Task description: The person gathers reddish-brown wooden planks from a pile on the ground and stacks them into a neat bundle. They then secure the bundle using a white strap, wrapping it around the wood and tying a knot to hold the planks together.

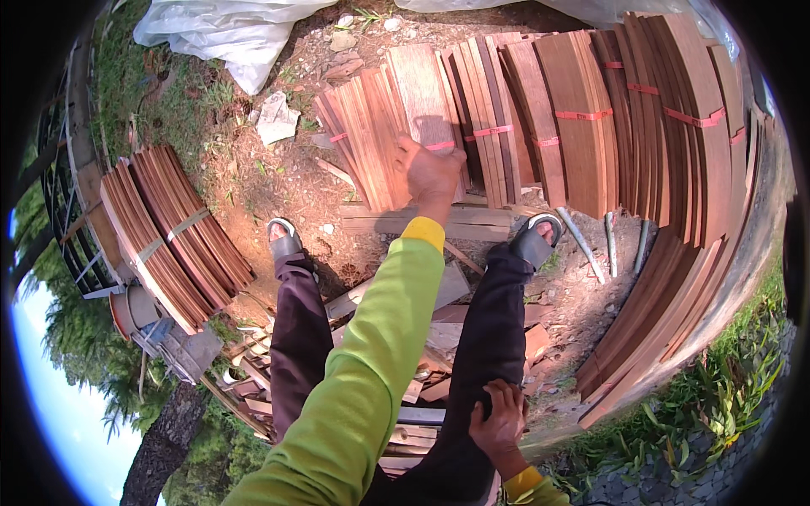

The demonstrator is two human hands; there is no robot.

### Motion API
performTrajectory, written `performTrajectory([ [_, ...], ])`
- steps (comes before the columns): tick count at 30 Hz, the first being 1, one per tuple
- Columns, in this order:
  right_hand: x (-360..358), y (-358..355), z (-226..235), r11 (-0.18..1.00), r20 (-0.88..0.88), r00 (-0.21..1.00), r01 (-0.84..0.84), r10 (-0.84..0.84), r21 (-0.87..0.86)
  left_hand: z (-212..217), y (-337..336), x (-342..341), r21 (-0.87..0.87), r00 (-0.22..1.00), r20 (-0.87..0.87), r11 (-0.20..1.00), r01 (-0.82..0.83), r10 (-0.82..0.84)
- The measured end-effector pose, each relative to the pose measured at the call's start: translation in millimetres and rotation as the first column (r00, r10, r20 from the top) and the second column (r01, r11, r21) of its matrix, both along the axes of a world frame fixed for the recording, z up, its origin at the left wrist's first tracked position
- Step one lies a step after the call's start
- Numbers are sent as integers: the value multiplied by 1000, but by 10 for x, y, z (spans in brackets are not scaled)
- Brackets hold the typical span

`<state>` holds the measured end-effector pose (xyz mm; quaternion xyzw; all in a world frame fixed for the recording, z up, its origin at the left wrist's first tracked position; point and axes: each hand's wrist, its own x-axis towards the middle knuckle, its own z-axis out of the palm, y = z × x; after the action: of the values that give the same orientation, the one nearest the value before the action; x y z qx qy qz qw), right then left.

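Observation:
My left hand (432, 173) reaches forward, its fingers curled at the pink strap (441, 145) of a bundle of reddish-brown wooden planks (419, 80). The hand hides part of that strap, and its fingertips are partly out of sight. A looser-looking bundle of planks (375, 139) leans directly left of it, with another pink-strapped bundle (489, 118) on the right. My right hand (499, 422) rests on my right thigh, fingers bent and a little apart, holding nothing.
More strapped plank bundles (575, 80) stand in a row toward the right. Two bundles (173, 236) lie at the left. Under the row are boards (472, 223) and grey pipes (582, 244). Wood offcuts (434, 358) are scattered between my legs. Plastic sheeting (228, 29) lies at the back.

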<state>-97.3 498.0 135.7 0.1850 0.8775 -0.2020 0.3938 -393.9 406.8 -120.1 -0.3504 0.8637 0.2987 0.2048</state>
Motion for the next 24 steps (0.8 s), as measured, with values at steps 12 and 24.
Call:
performTrajectory([
  [12, -35, 6, -3, 999, 8, 999, 34, -34, -10, 99, -812, 409, 725, 889, -284, 688, -47, 360],
  [24, -84, -37, 1, 999, 108, 993, 37, -36, -8, 658, -1185, 1462, 934, 923, 325, 83, -348, 207],
])
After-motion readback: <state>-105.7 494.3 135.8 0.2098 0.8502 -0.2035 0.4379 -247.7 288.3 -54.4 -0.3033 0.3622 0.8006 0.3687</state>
